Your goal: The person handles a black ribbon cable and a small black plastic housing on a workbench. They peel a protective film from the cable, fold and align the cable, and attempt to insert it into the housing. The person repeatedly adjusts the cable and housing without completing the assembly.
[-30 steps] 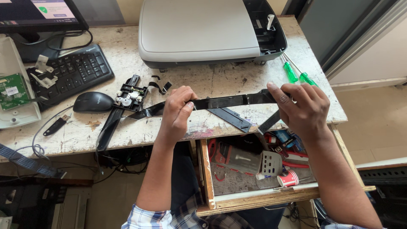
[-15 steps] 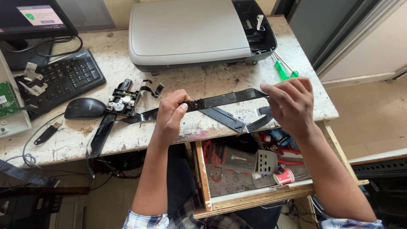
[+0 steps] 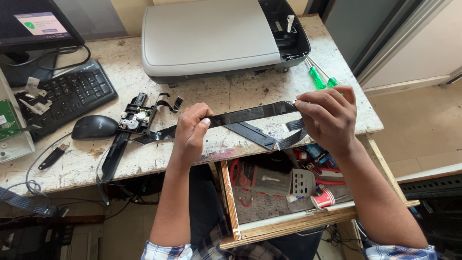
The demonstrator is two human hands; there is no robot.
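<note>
Both hands, left hand [image 3: 190, 132] and right hand [image 3: 325, 115], are each grasping an end of a black strip [image 3: 250, 114] above the counter [image 3: 231, 96]. Below the grip, an open drawer [image 3: 230, 202] is holding tools [image 3: 288, 180].

lit monitor screen [image 3: 33, 24] far left, small red-white paper cup [image 3: 323, 198] in drawer [image 3: 230, 202]

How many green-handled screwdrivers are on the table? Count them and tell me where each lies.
2. One green-handled screwdriver lies just right of the grey printer; the second lies beside it, its handle partly hidden behind the right hand.
</note>
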